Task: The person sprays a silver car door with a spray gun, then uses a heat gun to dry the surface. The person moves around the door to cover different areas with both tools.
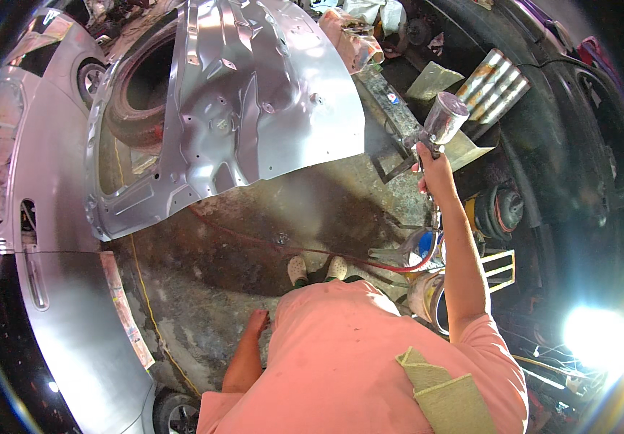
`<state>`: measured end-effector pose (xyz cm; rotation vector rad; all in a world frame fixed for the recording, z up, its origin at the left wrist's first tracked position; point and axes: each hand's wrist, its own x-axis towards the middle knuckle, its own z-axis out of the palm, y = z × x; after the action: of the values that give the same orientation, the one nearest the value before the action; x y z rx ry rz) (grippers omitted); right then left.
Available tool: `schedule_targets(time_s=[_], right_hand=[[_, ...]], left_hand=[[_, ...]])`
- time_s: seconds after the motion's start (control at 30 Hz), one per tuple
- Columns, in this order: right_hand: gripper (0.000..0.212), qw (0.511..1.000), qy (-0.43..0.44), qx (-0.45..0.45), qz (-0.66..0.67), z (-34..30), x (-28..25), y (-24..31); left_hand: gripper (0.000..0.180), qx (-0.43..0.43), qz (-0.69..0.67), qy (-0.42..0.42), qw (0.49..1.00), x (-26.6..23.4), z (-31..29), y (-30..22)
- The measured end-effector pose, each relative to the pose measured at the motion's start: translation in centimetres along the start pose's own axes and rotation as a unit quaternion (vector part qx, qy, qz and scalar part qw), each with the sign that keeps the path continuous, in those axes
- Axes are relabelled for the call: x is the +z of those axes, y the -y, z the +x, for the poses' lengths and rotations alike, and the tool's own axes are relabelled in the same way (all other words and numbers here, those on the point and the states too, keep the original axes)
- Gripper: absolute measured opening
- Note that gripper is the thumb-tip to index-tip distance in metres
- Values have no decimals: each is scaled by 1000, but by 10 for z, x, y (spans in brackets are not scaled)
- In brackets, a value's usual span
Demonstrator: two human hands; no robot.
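- From my remote seat, the panel fills the upper left and upper middle, its ribbed, holed face toward me.
- Done, as I judge it: silver covers most of the face I can see.
- Left, as far as I can judge: perhaps the darker patches, though they may only be reflections; I can't tell wet from dry.
- My right grip, right of centre, is wrapped around the spray gun, its metal cup uppermost, well apart from the panel. I can't tell whether the trigger is pulled.
- My left grip hangs low, holding nothing I can see; I can't make out how its fingers stand.
- The floor is stained concrete, crossed by a red hose and, lower left, a yellow cord.
- A silver car lines the left, a dark car the right.
- A lamp glares at lower right.
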<state>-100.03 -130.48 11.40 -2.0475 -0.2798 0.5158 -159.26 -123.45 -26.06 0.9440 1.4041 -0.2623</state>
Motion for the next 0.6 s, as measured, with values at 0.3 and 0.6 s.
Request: schedule_targets(time_s=[0.3, 0.6], right_hand=[[49, 986, 158, -58, -1, -53, 43, 89], [47, 969, 218, -108, 48, -51, 46, 117]], left_hand=[[26, 38, 56, 17, 998, 5, 18, -15], [22, 23, 25, -35, 999, 19, 11, -25]])
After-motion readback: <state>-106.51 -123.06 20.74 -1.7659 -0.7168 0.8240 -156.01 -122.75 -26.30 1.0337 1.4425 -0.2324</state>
